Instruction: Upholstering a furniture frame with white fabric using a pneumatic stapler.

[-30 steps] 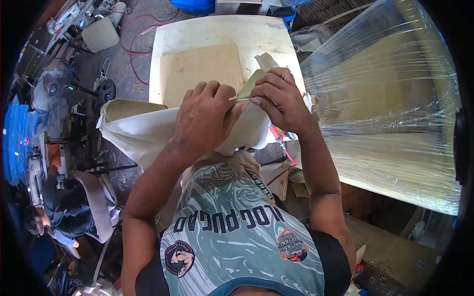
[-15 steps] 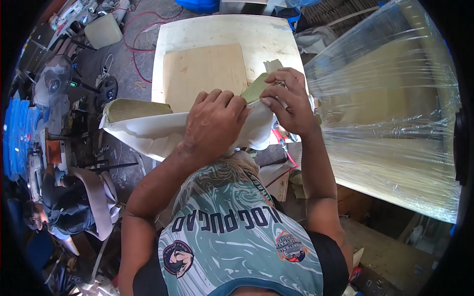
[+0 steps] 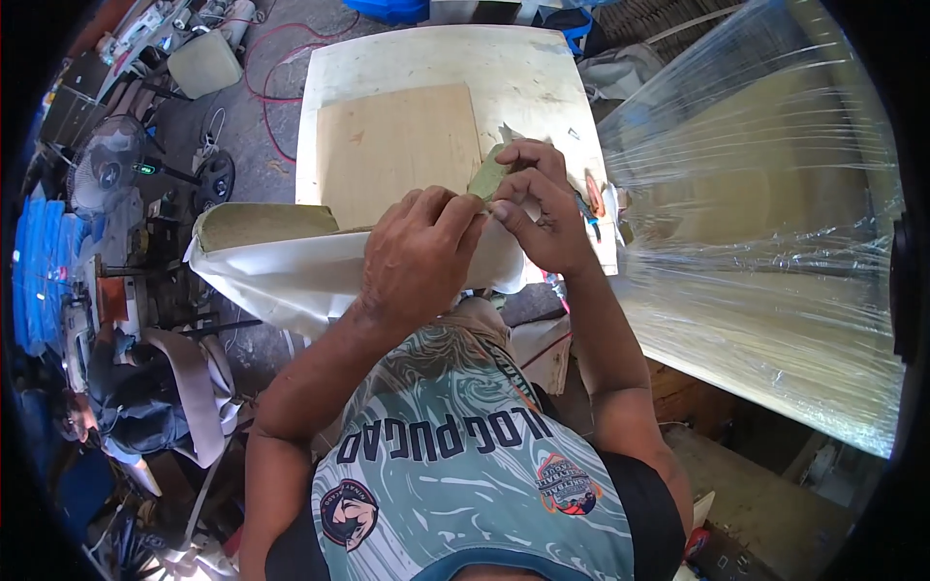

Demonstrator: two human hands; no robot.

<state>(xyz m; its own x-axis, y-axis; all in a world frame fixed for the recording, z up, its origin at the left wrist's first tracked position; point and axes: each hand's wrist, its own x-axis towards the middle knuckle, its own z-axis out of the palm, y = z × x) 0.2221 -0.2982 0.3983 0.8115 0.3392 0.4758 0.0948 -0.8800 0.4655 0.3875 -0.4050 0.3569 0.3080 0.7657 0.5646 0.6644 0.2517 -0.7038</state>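
A sheet of white fabric (image 3: 281, 271) hangs along the near edge of a padded piece with a dull green surface (image 3: 266, 225), over the near side of the worktable. My left hand (image 3: 418, 252) is closed over the fabric's upper edge, knuckles up. Beside it, my right hand (image 3: 542, 208) pinches the same edge between thumb and fingertips, its other fingers curled. A narrow green end (image 3: 487, 174) of the padded piece shows between and beyond my hands. The spot under my fingertips is hidden.
A square wooden board (image 3: 397, 145) lies on the pale worktable (image 3: 523, 73). An orange-handled hand tool (image 3: 595, 198) lies at its right edge. A large panel wrapped in clear film (image 3: 765, 194) stands on the right. At left are a fan (image 3: 108, 165) and a seated person (image 3: 136, 387).
My right hand has moved left and slightly down, closer to my left hand. The orange-handled tool behind it has come into view. The fabric's left end has shifted slightly left.
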